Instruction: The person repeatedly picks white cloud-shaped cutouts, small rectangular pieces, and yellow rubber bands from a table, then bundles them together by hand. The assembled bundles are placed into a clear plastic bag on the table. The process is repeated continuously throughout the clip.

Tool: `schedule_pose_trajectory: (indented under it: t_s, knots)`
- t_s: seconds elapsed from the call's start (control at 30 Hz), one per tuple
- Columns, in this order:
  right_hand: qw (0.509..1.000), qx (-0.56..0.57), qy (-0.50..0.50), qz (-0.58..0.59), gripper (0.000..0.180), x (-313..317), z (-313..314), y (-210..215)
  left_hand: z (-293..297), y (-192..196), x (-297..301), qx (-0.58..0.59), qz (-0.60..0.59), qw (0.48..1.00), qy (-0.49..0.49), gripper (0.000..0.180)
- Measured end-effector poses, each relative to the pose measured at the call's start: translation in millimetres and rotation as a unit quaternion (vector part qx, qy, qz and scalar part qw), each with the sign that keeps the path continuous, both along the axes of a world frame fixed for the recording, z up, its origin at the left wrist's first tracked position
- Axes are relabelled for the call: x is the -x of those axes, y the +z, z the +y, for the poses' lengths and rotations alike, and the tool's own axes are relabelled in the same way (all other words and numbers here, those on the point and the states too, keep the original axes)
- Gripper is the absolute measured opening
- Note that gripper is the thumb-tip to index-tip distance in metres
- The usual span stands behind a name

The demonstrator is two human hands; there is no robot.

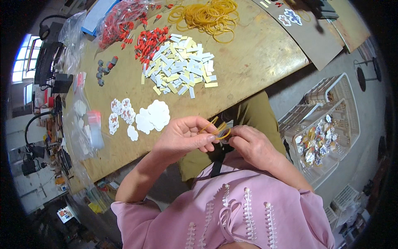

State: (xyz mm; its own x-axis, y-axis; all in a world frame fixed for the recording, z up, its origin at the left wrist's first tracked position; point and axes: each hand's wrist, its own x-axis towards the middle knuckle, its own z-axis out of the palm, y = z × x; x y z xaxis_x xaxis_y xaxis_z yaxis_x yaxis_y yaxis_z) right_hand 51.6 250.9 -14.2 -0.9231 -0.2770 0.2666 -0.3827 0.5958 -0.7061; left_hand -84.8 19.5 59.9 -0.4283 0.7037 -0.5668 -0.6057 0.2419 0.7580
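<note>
A bright paned window (20, 65) stands at far left, and grey floor (290, 93) shows at right

Soft tabletop (265, 58) glare, dark rim

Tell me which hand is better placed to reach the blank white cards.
Probably the left hand: it is nearer the blank white cards, and the right hand lies beyond it. Both hands look busy with yellow bands, though.

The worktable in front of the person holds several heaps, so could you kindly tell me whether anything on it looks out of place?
Nothing looks plainly damaged. Slightly untidy, though: the heap of red pieces runs into the heap of pale strips, blurring the boundary between them, whereas the small grey pieces lie apart.
</note>
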Motion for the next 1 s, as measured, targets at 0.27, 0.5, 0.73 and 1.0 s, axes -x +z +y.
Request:
schedule_pose_trajectory:
  t_s: [0.27,0.5,0.73,1.0]
  knots:
    - [0.999,0.029,-0.004,0.027,0.021,1,-3,-3,5,10,-19,0.173,0.131,0.976,-0.023,0.020]
    - [0.998,0.047,0.014,0.026,0.019,1,-8,-4,3,-2,-37,0.193,0.704,0.681,-0.045,0.019]
    - [0.998,0.066,0.019,-0.007,0.017,0,-10,-2,1,14,-40,0.171,0.587,0.791,-0.014,0.018]
    - [0.994,0.106,0.032,-0.017,0.027,-5,-15,-1,9,-18,-63,0.121,0.502,0.855,0.048,0.013]
